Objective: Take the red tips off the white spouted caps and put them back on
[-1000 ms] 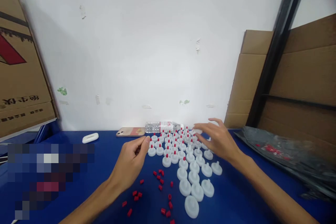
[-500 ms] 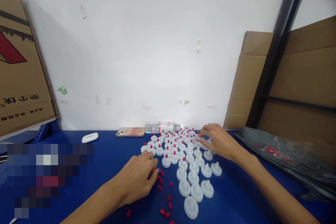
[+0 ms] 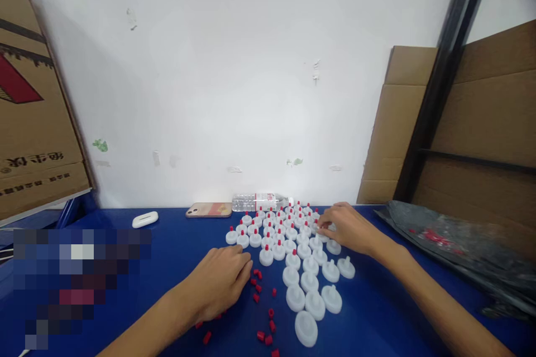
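Note:
Rows of white round lids with upright spouts (image 3: pixel 305 329) stand on the blue table, and many at the back carry small red caps (image 3: pixel 266 248). At the back right of the rows, my right hand (image 3: pixel 341 226) is closed, its fingertips pinched at a red cap (image 3: pixel 316 222) on one lid. My left hand (image 3: pixel 221 279) rests low over the table to the left of the rows, fingers curled in and pointing down. What its fingers hold, if anything, is hidden. Loose red caps (image 3: pixel 261 336) lie beside and below that hand.
A clear water bottle (image 3: pixel 259 202) lies against the wall, with a phone (image 3: pixel 208 210) and a white case (image 3: pixel 145 219) to its left. A grey plastic bag (image 3: pixel 435 251) with red pieces inside lies at right. Cardboard (image 3: pixel 396 122) leans behind; a printed carton (image 3: pixel 37 95) stands left.
My left hand's fingers have curled further down and inward over the loose caps. My right hand has lowered slightly, and a red cap now shows at its fingertips.

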Available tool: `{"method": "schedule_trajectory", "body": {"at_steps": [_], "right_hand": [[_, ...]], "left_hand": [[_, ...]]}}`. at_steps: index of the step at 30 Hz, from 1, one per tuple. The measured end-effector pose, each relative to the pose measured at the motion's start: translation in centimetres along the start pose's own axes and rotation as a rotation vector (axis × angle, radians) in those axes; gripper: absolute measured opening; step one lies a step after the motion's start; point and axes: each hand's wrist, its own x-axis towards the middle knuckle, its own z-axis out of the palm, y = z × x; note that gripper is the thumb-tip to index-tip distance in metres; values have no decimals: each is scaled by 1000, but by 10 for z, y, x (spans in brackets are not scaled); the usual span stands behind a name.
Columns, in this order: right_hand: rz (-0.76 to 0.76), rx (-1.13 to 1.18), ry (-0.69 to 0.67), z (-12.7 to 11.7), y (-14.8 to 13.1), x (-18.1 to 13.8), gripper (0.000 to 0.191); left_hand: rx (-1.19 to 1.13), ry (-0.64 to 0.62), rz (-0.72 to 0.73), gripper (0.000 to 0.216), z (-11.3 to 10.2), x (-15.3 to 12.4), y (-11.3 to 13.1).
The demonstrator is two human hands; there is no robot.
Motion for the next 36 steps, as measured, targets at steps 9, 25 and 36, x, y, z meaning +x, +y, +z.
{"method": "schedule_trajectory", "body": {"at_steps": [9, 25, 36], "right_hand": [[15, 11, 41, -5, -4, -1, 19], [-215, 84, 325, -18, -66, 5, 22], [-300, 229, 276, -5, -117, -1, 37]], "left_hand": [[-83, 115, -56, 33, -7, -1, 5], [-259, 190, -66, 12, 11, 10, 3], [-828, 356, -29, 19, 2, 4, 27]]}}
